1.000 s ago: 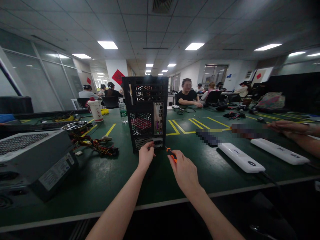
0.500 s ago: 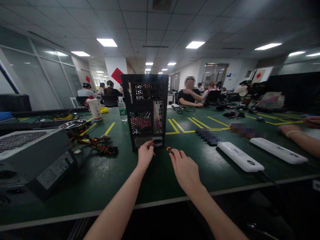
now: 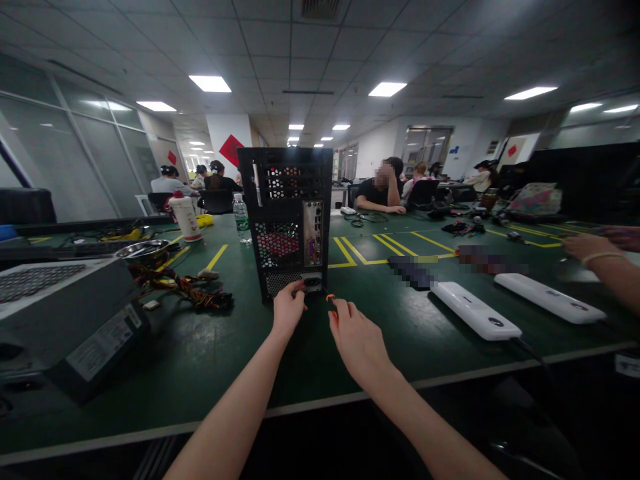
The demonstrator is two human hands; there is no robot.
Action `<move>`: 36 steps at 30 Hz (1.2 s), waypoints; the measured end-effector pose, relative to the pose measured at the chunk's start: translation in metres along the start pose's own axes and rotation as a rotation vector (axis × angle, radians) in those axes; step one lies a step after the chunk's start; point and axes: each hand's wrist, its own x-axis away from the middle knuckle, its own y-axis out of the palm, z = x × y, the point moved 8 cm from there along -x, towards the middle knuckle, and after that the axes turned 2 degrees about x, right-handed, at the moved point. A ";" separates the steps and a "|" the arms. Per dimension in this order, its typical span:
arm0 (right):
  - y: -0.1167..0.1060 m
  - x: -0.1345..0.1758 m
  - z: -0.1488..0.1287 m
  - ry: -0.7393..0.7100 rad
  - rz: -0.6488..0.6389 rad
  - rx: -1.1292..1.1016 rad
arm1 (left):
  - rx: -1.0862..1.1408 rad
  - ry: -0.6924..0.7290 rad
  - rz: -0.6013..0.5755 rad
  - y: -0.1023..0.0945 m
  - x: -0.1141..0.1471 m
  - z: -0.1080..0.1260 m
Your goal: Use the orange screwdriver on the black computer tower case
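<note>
A black computer case (image 3: 254, 257) stands upright with its back panel towards me. At the bottom of that panel is a grey power supply (image 3: 280, 283) with a black socket. My left hand (image 3: 289, 308) is at the lower edge of the power supply, its fingertips drawn together; whatever they may pinch is hidden. My right hand (image 3: 361, 339) is closed on a screwdriver (image 3: 331, 298) with an orange and black handle. The screwdriver points at the case's lower right corner; whether its tip touches a screw is too small to tell.
At left sit a loose power supply (image 3: 75, 320), its bundled cables (image 3: 185, 287) and a metal bowl (image 3: 143, 249). A water bottle (image 3: 242, 219) and a white tumbler (image 3: 186, 217) stand behind. White power banks (image 3: 475, 310) lie at right, near another person's hand (image 3: 593, 247).
My right hand has moved left with the screwdriver, closer to the case's corner. My left hand stays at the power supply. Across the table a person has raised a hand to the head.
</note>
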 end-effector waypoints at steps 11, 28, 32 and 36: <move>-0.003 0.001 0.002 -0.137 0.019 -0.004 | -0.105 0.033 0.006 0.001 0.000 0.001; -0.008 -0.001 0.009 -0.103 0.065 -0.071 | -1.087 0.658 -0.009 0.020 0.007 0.051; -0.005 0.000 0.017 -0.083 0.112 -0.151 | -1.068 0.725 -0.022 0.019 0.005 0.050; 0.005 0.003 0.021 -0.056 0.108 -0.174 | -1.056 0.688 -0.036 0.017 0.002 0.045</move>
